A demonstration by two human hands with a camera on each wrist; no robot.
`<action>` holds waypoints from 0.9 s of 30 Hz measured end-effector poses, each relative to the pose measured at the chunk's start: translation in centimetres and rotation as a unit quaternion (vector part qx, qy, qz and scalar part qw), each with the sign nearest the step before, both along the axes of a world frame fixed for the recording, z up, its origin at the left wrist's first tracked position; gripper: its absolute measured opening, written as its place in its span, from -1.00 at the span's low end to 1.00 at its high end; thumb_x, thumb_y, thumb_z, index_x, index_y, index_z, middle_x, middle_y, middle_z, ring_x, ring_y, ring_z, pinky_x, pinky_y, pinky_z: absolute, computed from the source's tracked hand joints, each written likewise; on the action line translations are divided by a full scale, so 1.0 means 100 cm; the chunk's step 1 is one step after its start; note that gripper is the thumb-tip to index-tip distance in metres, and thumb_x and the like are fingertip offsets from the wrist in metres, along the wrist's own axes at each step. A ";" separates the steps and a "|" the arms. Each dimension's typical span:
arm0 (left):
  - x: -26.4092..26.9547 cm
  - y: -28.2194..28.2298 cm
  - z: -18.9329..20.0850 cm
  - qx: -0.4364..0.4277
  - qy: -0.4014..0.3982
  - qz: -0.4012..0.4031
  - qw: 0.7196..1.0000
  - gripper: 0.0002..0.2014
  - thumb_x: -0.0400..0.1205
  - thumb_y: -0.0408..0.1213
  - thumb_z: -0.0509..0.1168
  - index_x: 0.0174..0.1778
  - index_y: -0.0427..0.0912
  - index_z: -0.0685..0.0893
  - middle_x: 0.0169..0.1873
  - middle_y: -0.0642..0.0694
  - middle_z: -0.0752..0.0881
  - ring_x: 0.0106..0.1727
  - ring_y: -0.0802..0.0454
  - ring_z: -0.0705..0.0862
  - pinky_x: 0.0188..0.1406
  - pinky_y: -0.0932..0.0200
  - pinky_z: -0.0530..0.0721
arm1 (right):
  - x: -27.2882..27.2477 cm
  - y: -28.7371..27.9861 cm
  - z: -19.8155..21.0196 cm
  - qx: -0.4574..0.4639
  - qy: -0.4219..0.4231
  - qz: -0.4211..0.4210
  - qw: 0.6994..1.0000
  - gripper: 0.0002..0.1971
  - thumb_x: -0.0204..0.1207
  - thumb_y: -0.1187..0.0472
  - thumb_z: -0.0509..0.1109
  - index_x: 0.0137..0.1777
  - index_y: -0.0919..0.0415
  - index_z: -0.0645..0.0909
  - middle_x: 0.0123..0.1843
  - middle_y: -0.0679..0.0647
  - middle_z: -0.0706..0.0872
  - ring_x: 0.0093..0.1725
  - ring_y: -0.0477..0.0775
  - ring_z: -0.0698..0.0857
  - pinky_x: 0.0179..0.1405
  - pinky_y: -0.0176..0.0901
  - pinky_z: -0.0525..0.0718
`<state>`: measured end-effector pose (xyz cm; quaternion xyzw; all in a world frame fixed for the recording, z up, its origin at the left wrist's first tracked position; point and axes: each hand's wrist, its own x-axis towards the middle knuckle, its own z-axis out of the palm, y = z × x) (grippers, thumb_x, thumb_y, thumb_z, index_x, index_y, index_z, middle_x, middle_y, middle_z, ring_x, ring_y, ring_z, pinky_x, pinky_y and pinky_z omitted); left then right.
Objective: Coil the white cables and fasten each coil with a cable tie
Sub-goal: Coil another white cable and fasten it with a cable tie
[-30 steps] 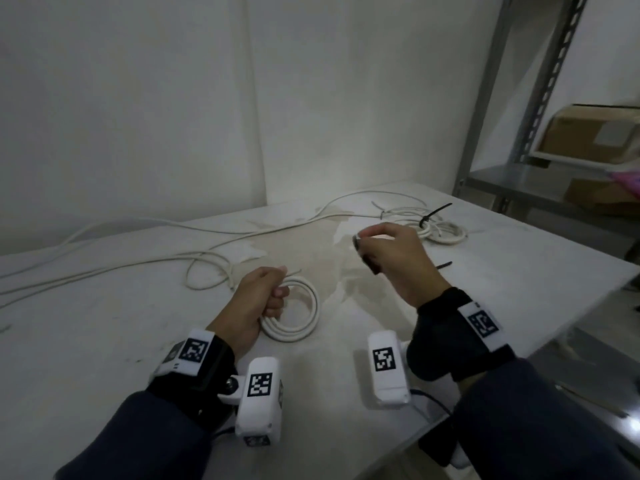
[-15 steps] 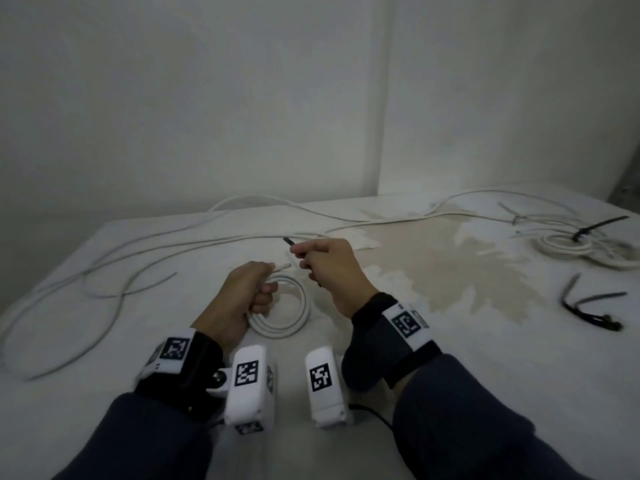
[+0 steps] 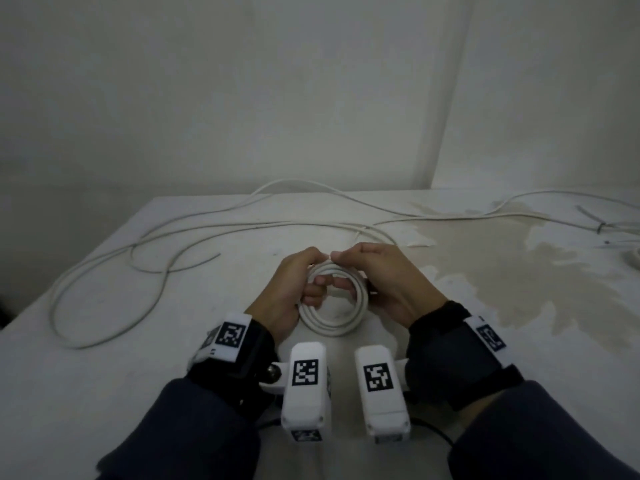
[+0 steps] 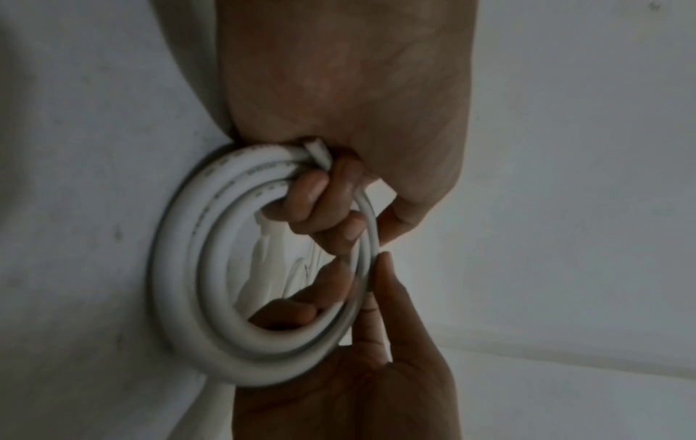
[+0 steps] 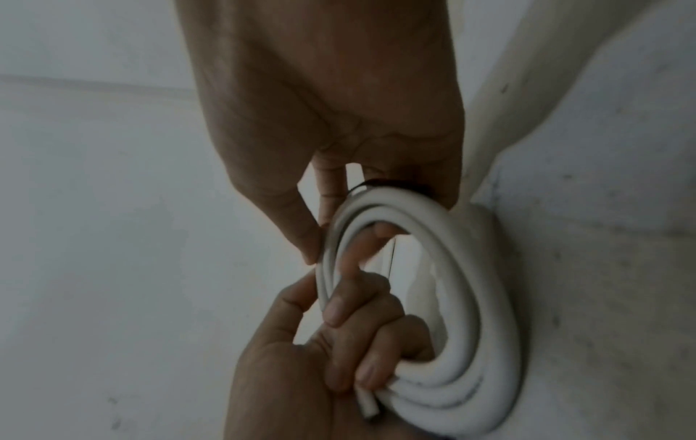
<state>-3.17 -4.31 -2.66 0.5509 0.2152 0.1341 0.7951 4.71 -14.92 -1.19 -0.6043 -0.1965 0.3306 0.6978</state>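
A white cable coil (image 3: 346, 328) lies on the white table (image 3: 104, 375) between my hands. My left hand (image 3: 294, 285) grips its left side, fingers curled through the ring (image 4: 180, 268), with the cable's cut end (image 5: 367, 406) under them. My right hand (image 3: 388, 275) pinches the coil's top strand (image 5: 325, 259) between thumb and forefinger. A black cable tie (image 5: 391, 184) is tucked under its other fingers, and a short piece shows at the coil's right side (image 3: 372, 292). Most of the tie is hidden.
Loose white cables (image 3: 207, 230) snake across the far and left part of the table, one loop reaching toward the left edge (image 3: 69, 299). A pale brown stain (image 3: 502, 271) covers the right part. Walls stand close behind the table.
My right hand came in from the right with the black tie and now touches the coil held by my left hand. The view swung left, so the shelf and the tied coil left the frame.
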 end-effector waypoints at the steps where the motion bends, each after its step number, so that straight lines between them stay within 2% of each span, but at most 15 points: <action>1: 0.000 0.000 0.000 -0.007 -0.006 0.004 1.000 -0.77 0.62 -0.32 0.08 -0.39 -0.17 0.43 -0.67 0.00 0.35 -0.75 0.20 0.15 -0.79 0.38 0.09 | -0.001 0.000 0.000 0.006 -0.005 0.001 1.000 -0.74 0.49 0.39 0.47 -0.40 0.25 0.54 -0.50 0.09 0.68 -0.55 -0.07 0.64 -0.58 -0.34 0.57; 3: -0.001 0.001 -0.002 -0.001 -0.015 0.015 1.000 -0.78 0.60 -0.31 0.11 -0.39 -0.16 0.43 -0.66 0.00 0.37 -0.73 0.19 0.16 -0.79 0.37 0.11 | -0.002 0.002 -0.003 0.022 0.001 -0.003 1.000 -0.72 0.48 0.39 0.45 -0.42 0.21 0.53 -0.55 0.03 0.63 -0.59 -0.11 0.58 -0.58 -0.30 0.48; 7: 0.001 0.001 -0.004 0.025 -0.020 0.025 0.999 -0.79 0.58 -0.26 0.18 -0.40 -0.13 0.47 -0.62 -0.02 0.39 -0.71 0.18 0.17 -0.77 0.35 0.16 | -0.003 0.004 -0.009 0.060 0.049 -0.015 0.997 -0.79 0.45 0.42 0.44 -0.38 0.22 0.58 -0.52 0.07 0.59 -0.56 -0.11 0.53 -0.59 -0.29 0.43; 9: 0.001 0.000 -0.003 0.009 -0.028 0.019 0.999 -0.80 0.59 -0.26 0.16 -0.37 -0.15 0.47 -0.60 -0.03 0.40 -0.72 0.18 0.18 -0.78 0.35 0.18 | -0.003 0.005 -0.010 0.065 0.061 -0.027 0.996 -0.81 0.44 0.43 0.45 -0.36 0.24 0.58 -0.51 0.07 0.58 -0.56 -0.11 0.51 -0.60 -0.30 0.43; 14: 0.003 -0.004 -0.002 -0.038 -0.050 -0.039 0.997 -0.80 0.72 -0.31 0.03 -0.13 -0.27 0.50 -0.49 -0.07 0.47 -0.67 0.21 0.28 -0.67 0.38 0.30 | 0.002 0.001 -0.014 0.062 0.024 -0.100 0.993 -0.85 0.40 0.42 0.48 -0.34 0.26 0.60 -0.55 0.04 0.56 -0.53 -0.09 0.50 -0.59 -0.29 0.44; 17: 0.001 -0.004 0.001 -0.114 -0.052 -0.087 0.988 -0.74 0.74 -0.27 -0.01 -0.12 -0.29 0.52 -0.44 -0.09 0.49 -0.62 0.20 0.32 -0.57 0.36 0.34 | 0.007 -0.004 -0.017 0.080 0.036 -0.113 0.990 -0.85 0.40 0.44 0.48 -0.33 0.26 0.62 -0.48 0.10 0.56 -0.51 -0.06 0.50 -0.56 -0.26 0.44; 19: 0.000 -0.004 0.001 -0.130 -0.059 -0.092 0.985 -0.75 0.74 -0.26 0.01 -0.09 -0.30 0.53 -0.42 -0.09 0.50 -0.60 0.20 0.34 -0.54 0.36 0.35 | 0.008 -0.005 -0.017 0.090 0.033 -0.113 0.989 -0.85 0.39 0.44 0.49 -0.34 0.26 0.64 -0.47 0.11 0.56 -0.52 -0.06 0.50 -0.57 -0.28 0.45; 23: 0.001 -0.007 0.000 -0.084 -0.065 -0.068 0.992 -0.79 0.75 -0.31 0.07 0.00 -0.32 0.57 -0.43 -0.10 0.59 -0.58 0.19 0.42 -0.51 0.34 0.43 | 0.008 -0.004 -0.017 0.106 0.032 -0.128 0.986 -0.84 0.37 0.44 0.50 -0.36 0.25 0.64 -0.47 0.10 0.58 -0.52 -0.09 0.52 -0.59 -0.30 0.46; 27: 0.001 -0.008 -0.001 -0.049 -0.062 -0.060 0.995 -0.77 0.75 -0.33 0.06 -0.05 -0.32 0.59 -0.41 -0.11 0.59 -0.56 0.17 0.40 -0.45 0.29 0.39 | 0.009 -0.004 -0.019 0.122 0.029 -0.142 0.982 -0.82 0.36 0.44 0.52 -0.39 0.23 0.65 -0.47 0.09 0.62 -0.50 -0.08 0.53 -0.55 -0.29 0.49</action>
